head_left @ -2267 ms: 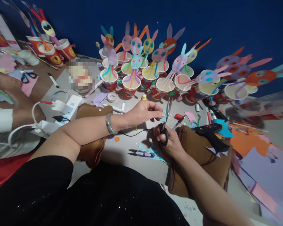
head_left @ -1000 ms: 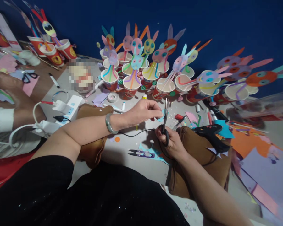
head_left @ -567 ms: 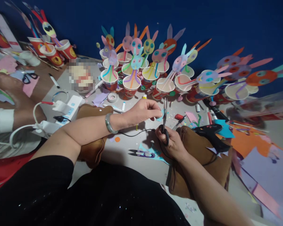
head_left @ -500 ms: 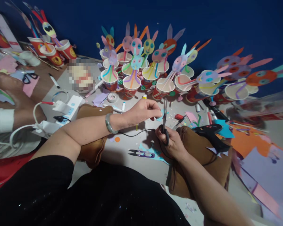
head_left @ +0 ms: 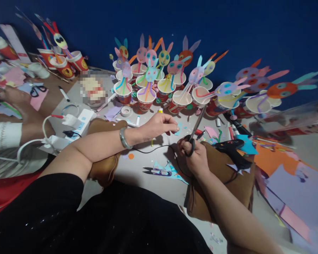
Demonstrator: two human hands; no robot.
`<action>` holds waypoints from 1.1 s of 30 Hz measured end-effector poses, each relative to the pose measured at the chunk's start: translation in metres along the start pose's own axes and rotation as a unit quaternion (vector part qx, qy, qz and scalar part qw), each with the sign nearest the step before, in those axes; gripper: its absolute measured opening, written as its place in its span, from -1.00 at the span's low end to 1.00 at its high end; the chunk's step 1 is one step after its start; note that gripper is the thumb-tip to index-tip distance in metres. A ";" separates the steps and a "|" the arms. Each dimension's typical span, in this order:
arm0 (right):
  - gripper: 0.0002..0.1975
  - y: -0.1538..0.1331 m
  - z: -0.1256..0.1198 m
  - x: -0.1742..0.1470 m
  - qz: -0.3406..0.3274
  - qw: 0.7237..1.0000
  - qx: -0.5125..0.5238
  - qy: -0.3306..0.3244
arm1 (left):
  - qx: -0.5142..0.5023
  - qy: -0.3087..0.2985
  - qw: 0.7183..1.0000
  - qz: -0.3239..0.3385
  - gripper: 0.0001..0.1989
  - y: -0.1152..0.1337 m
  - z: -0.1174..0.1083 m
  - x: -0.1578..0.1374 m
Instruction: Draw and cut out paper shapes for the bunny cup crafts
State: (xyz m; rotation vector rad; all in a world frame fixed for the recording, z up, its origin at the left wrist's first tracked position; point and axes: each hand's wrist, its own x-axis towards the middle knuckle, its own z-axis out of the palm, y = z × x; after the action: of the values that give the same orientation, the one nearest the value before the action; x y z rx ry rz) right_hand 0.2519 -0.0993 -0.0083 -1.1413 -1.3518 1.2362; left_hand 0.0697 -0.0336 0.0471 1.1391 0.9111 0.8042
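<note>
My left hand (head_left: 159,127), with a bangle at the wrist, is closed in a pinch on a small light blue paper piece (head_left: 178,129). The fingers of my right hand (head_left: 198,158) are wrapped round the black handles of a pair of scissors (head_left: 198,121). Its blades point up and to the right, apart from the paper. Below both hands, thread snips (head_left: 157,171) lie on the table beside a larger blue paper scrap (head_left: 180,177). A thin black cable runs between my hands. Small paper bits lie scattered behind them.
Several paper cups (head_left: 146,98) with paper rabbit heads stand along the blue wall. A black glue gun (head_left: 237,153) rests on a brown cushion (head_left: 214,197) at right. Left are a white power strip (head_left: 82,121), a tape roll (head_left: 126,111) and another person's hand (head_left: 18,97).
The scissors have swung away from the paper piece, their tips tilting to the right. My left hand keeps its pinch. The whole view has shifted slightly.
</note>
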 end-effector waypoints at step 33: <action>-0.67 0.011 -0.001 0.011 0.012 0.996 0.044 0.071 | -0.045 0.030 0.998 -0.015 -0.70 -0.026 0.017 -0.012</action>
State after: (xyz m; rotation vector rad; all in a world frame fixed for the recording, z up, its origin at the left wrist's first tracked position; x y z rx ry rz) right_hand 0.2523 -0.0877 -0.0184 -1.1639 -1.1714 1.1967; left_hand 0.0821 -0.0566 0.0263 1.0259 0.9314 0.8510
